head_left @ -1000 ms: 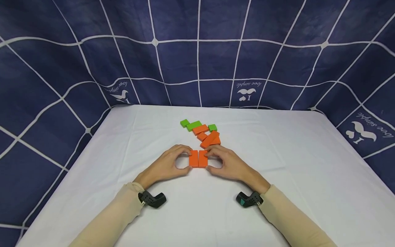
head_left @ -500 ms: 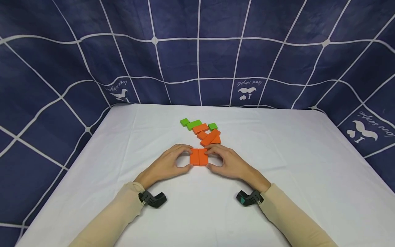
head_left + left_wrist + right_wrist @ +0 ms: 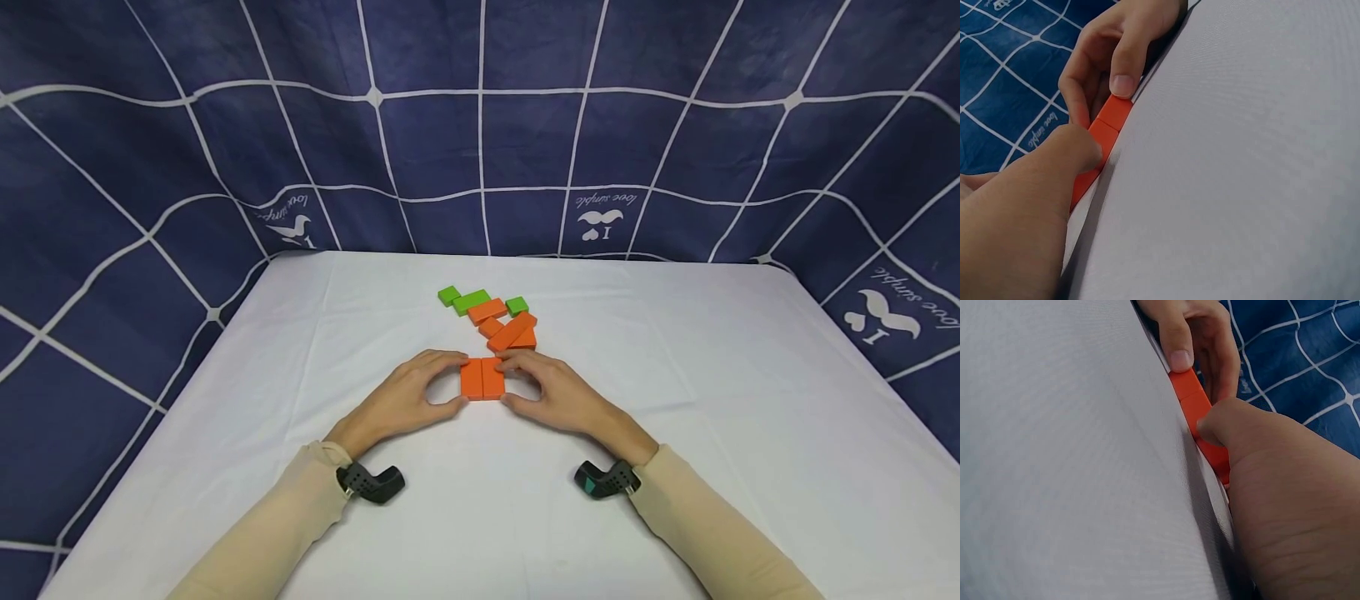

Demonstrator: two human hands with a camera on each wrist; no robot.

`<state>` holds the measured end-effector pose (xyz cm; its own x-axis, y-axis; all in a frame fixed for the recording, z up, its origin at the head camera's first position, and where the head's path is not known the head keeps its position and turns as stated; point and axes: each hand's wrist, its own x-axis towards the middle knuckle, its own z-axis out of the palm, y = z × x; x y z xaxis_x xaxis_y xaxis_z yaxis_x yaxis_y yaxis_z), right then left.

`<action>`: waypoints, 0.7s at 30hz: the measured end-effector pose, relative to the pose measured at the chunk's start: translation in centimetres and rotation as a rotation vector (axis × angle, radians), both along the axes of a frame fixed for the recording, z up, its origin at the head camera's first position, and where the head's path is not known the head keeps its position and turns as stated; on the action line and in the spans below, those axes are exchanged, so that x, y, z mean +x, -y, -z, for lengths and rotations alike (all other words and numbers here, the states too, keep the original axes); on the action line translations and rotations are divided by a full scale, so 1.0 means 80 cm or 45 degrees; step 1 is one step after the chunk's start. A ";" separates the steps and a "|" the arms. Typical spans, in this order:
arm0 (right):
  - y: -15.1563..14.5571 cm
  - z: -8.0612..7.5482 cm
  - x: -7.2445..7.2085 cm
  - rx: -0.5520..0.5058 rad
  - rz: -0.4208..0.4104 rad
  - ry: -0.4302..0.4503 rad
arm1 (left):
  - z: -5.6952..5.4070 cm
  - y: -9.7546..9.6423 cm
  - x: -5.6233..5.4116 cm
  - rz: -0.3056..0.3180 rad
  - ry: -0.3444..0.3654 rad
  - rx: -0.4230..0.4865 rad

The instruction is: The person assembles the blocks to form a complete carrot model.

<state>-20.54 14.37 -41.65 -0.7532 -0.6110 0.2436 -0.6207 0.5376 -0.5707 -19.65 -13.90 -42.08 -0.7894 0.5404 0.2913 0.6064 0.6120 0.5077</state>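
Note:
Two orange rectangular blocks lie side by side on the white cloth, long sides together. The left orange block is pinched by my left hand, thumb at its near end and fingers at its far end. My right hand pinches the right orange block in the same way. In the left wrist view a thin seam shows between the orange blocks, and the right hand's thumb presses the far one. The right wrist view shows the same orange pair under both thumbs.
Just beyond the hands lies a loose group: a long orange block resting across other orange pieces, another orange block, a green block and two small green blocks. A navy gridded cloth hangs behind the white-covered table.
The narrow gap between the two orange blocks has closed, and their long sides now meet. Both hands keep their pinch. The loose group has stayed in place.

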 end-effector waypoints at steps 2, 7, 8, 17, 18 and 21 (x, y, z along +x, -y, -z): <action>0.000 0.000 0.000 0.000 -0.001 0.000 | 0.000 0.000 0.000 0.003 -0.008 0.002; -0.001 0.000 0.000 0.012 0.005 0.023 | 0.000 -0.001 0.000 0.007 -0.014 0.002; -0.001 0.000 0.000 0.013 0.004 0.027 | 0.000 -0.001 0.000 0.008 -0.014 0.005; 0.000 0.001 0.000 -0.011 -0.003 0.005 | 0.001 0.000 0.000 0.015 -0.027 0.002; -0.001 0.001 -0.001 -0.021 -0.004 0.001 | 0.001 0.000 0.000 0.015 -0.025 0.002; -0.001 0.001 -0.001 -0.062 -0.011 0.001 | 0.000 0.000 0.000 0.013 -0.018 0.001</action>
